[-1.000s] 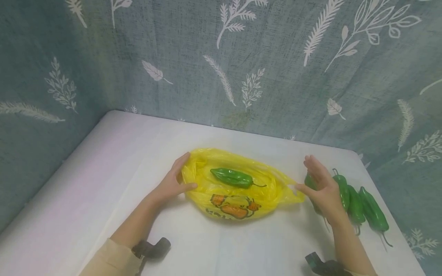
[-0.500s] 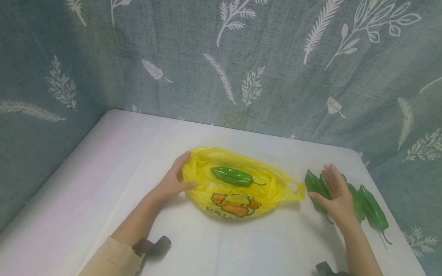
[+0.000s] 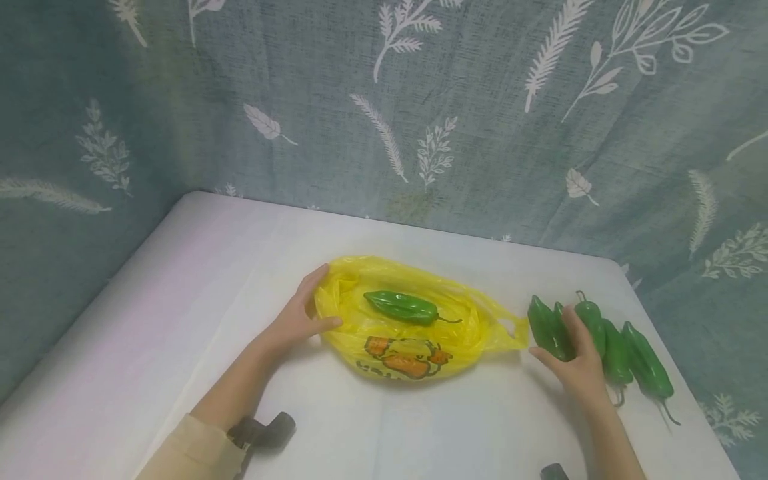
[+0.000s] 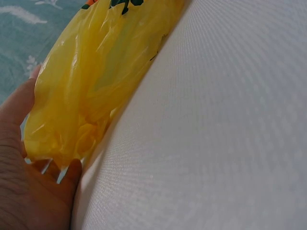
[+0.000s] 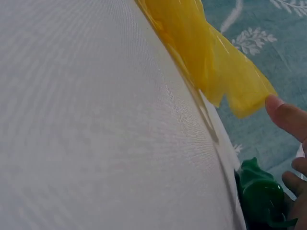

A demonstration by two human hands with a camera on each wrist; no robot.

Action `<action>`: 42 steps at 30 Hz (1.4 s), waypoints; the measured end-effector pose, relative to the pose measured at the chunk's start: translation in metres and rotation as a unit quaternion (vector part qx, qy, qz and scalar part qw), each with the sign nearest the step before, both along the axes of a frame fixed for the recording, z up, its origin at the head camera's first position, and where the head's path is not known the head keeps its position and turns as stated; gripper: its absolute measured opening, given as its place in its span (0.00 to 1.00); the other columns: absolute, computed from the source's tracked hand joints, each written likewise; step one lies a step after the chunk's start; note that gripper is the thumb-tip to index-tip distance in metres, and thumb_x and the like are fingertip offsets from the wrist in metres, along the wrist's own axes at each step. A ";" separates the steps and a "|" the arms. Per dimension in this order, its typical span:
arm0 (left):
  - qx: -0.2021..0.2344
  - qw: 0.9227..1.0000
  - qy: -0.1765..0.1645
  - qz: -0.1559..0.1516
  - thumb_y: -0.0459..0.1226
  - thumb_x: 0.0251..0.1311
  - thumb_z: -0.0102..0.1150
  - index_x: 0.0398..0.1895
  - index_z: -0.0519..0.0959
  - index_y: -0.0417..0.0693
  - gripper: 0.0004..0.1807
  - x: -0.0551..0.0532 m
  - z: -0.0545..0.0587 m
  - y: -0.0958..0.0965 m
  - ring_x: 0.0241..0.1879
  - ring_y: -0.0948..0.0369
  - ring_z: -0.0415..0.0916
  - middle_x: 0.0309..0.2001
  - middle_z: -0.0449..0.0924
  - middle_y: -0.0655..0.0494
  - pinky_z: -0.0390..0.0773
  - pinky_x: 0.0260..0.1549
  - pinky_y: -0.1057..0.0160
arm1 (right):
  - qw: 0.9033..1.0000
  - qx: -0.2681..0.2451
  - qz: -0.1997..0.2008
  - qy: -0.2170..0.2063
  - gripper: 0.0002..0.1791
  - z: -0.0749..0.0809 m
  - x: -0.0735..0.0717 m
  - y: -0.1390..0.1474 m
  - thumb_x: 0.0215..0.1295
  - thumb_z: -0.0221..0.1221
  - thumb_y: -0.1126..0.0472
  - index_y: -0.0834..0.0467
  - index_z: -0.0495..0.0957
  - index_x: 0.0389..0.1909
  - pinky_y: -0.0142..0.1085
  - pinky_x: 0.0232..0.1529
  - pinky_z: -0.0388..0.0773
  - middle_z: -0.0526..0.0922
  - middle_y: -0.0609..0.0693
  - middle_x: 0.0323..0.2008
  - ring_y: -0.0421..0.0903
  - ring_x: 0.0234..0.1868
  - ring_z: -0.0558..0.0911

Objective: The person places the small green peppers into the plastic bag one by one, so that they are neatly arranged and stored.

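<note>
Now the right hand [image 3: 581, 375], thumb and fingers parted, has lowered over the loose peppers [image 3: 649, 363], apparently turning to them; the left hand [image 3: 295, 321] cups the yellow bag [image 3: 347, 341], one pepper [image 3: 401, 307] inside.

L hand [image 3: 295, 321] & R hand [image 3: 581, 370] out fwd, both C-shaped

In the head view we see hazy light, a pinkish cast on the table [image 3: 198, 287] at frame left, glints on the bag [image 3: 420, 339]; the wrist views are dimmer.
</note>
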State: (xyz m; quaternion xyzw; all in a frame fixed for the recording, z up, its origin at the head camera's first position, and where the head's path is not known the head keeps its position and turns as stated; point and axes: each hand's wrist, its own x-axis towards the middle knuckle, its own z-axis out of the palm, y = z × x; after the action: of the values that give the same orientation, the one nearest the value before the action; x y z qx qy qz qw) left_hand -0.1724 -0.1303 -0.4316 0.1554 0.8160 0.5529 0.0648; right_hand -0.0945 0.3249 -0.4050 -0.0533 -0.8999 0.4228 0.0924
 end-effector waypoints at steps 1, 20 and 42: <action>0.002 1.000 -0.002 0.000 0.43 0.49 0.68 0.75 0.44 0.51 0.55 0.000 0.000 0.000 0.74 0.50 0.34 0.76 0.39 0.51 0.37 0.70 0.41 | 1.000 0.006 -0.002 -0.005 0.54 -0.001 0.000 0.000 0.55 0.67 0.57 0.50 0.41 0.75 0.38 0.74 0.48 0.48 0.57 0.74 0.58 0.74 0.48; -0.001 1.000 -0.001 -0.001 0.43 0.50 0.68 0.75 0.44 0.51 0.54 0.002 -0.001 -0.001 0.75 0.51 0.35 0.76 0.39 0.52 0.38 0.70 0.42 | 0.994 0.062 0.000 -0.089 0.45 -0.022 -0.004 -0.003 0.63 0.58 0.46 0.50 0.45 0.75 0.67 0.66 0.43 0.44 0.59 0.74 0.66 0.72 0.44; 0.011 1.000 -0.010 -0.003 0.43 0.50 0.68 0.75 0.44 0.54 0.53 0.000 -0.002 -0.001 0.75 0.52 0.34 0.76 0.39 0.53 0.38 0.70 0.43 | 0.996 0.034 -0.061 -0.062 0.38 -0.018 -0.006 -0.001 0.68 0.53 0.54 0.48 0.47 0.74 0.61 0.69 0.47 0.49 0.61 0.73 0.65 0.72 0.47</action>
State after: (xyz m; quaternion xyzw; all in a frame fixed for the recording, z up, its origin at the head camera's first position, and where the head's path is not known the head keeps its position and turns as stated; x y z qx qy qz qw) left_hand -0.1723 -0.1312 -0.4338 0.1532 0.8088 0.5630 0.0730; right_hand -0.1002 0.3236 -0.4226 -0.1312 -0.9130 0.3809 0.0638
